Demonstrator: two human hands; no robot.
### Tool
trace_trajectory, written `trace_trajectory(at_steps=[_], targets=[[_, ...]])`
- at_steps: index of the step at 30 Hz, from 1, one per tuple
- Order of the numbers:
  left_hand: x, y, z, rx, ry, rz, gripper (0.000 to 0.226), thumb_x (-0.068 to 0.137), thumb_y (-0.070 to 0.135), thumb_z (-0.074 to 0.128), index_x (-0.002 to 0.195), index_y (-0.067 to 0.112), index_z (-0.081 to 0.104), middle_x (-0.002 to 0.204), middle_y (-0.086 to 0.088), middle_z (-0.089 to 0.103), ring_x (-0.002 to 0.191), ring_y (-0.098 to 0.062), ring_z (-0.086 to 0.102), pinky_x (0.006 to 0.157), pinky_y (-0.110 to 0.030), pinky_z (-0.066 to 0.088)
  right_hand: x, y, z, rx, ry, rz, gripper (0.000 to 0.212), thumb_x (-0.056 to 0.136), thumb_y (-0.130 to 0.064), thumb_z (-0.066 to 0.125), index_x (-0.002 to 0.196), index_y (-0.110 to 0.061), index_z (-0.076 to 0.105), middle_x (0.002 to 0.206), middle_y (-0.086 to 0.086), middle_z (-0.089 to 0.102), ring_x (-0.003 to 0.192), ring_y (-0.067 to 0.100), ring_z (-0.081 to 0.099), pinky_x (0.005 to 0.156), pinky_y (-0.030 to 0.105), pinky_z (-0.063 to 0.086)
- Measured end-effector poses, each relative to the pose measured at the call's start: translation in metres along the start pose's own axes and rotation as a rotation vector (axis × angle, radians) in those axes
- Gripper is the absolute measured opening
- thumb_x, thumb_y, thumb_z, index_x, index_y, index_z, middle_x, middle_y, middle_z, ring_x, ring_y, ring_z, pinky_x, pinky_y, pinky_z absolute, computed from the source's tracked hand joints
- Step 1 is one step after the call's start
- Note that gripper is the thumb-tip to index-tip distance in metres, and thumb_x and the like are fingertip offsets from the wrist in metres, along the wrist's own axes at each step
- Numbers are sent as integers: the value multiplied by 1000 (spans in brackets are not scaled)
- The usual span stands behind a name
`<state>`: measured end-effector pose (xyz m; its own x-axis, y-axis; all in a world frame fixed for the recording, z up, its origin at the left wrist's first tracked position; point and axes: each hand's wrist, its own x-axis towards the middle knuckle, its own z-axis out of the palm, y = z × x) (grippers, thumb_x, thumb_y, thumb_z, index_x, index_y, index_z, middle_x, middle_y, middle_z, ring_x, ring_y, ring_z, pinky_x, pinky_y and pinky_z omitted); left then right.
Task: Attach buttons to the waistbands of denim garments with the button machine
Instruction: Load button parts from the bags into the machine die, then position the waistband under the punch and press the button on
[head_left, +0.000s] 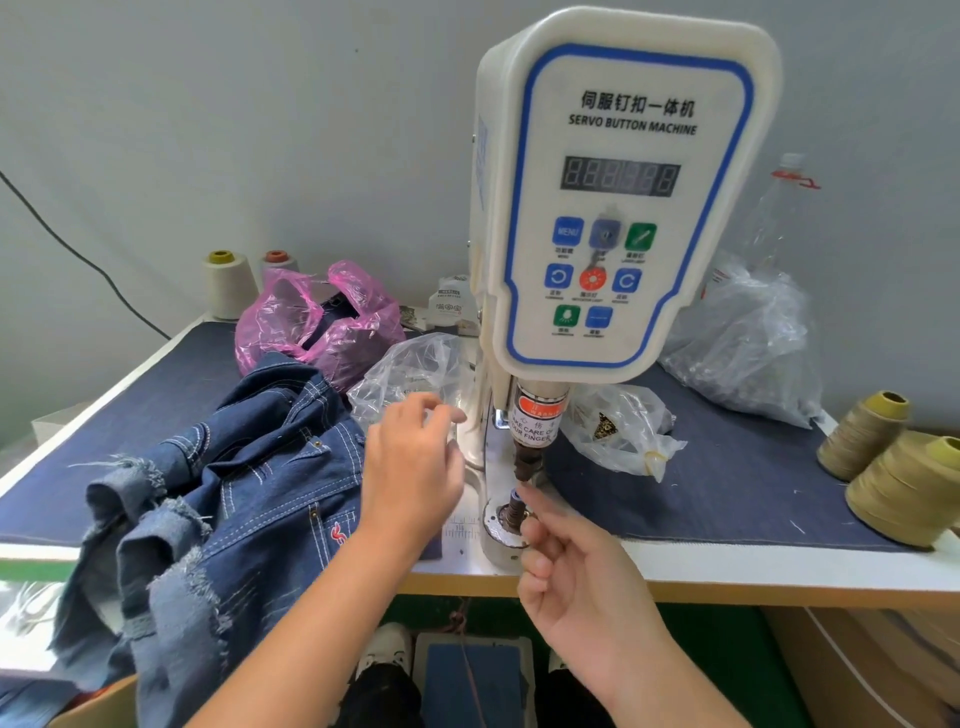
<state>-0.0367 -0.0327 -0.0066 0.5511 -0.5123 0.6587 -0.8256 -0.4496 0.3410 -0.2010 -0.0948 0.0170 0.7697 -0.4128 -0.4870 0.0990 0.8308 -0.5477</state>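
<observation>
The white servo button machine (618, 197) stands at the middle of the table, its punch (522, 462) hanging above the round lower die (501, 522). My right hand (576, 577) is at the die, forefinger and thumb pinched on something small just under the punch; what it is cannot be made out. My left hand (410, 462) hovers left of the machine base, fingers loosely curled toward a clear plastic bag (410, 374), holding nothing that I can see. A pile of denim garments (223, 467) with frayed edges lies to the left and spills over the table's front edge.
A pink bag (317, 317) and two thread cones (228, 286) sit at the back left. Clear bags (618, 431) of metal parts lie right of the machine, with a larger bag (753, 343), a bottle (779, 208) and olive thread cones (904, 488). A foot pedal (472, 675) lies under the table.
</observation>
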Motion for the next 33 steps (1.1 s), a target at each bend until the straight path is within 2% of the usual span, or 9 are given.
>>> trace_trajectory(at_steps=[2,7,10,13,16,22,25,29,33], targets=[[5,-14,-21,209,1,-5,28,74,12,70,102,11,66,109,-10,60,95,-32,56,74,-41,42,-4,13,-2,-49,-16,54,26,70,-9,70,95,-8,78,65,7,59,42,11,45,37,18,39],[3,-45,-46,493,-434,-349,39,92,35,55,127,18,48,123,-7,52,113,-32,49,84,-42,43,5,38,14,-326,-75,57,29,92,-3,52,86,-12,79,72,8,64,56,14,57,50,23,47],[-8,-39,-46,254,-413,-324,32,96,18,49,128,20,50,117,-6,57,110,-29,52,82,-41,47,23,36,33,-606,-104,-130,25,94,-12,55,99,-26,75,102,-4,70,94,7,65,76,21,52],[-24,-20,-48,-6,-289,-263,28,93,14,53,118,26,55,103,4,62,100,-19,57,77,-38,48,46,38,44,-748,-131,-222,30,95,-27,55,124,-35,55,117,-22,55,104,-10,49,80,13,40],[-38,-5,-54,-198,-249,-249,28,86,14,60,104,35,53,81,15,60,83,-10,57,70,-36,48,64,43,43,-689,-128,-122,44,94,-43,54,134,-28,50,130,-3,59,117,9,55,103,32,43],[-40,-4,-54,-391,-323,-307,28,88,10,63,107,30,56,76,12,64,76,-5,60,76,-34,49,69,31,48,-840,-137,-15,71,75,-72,51,131,-29,57,132,4,60,124,16,53,111,41,36],[-35,-10,-59,-444,-366,-329,24,87,6,53,99,25,60,77,13,68,78,-4,62,80,-32,49,67,27,54,-863,-125,0,80,68,-70,60,131,-20,58,131,7,60,124,22,53,111,44,37],[-29,-21,-72,-582,-203,-357,37,70,10,38,86,27,66,76,12,69,80,-4,64,79,-19,49,69,27,46,-847,-177,-91,28,92,-33,61,101,-9,72,100,14,74,92,22,70,86,33,54],[-8,-64,-76,-339,6,-321,41,68,7,39,93,25,66,100,7,68,101,-11,58,91,-24,41,54,25,39,-890,-209,-175,19,96,-19,54,102,-13,70,99,8,74,86,14,68,80,22,52]])
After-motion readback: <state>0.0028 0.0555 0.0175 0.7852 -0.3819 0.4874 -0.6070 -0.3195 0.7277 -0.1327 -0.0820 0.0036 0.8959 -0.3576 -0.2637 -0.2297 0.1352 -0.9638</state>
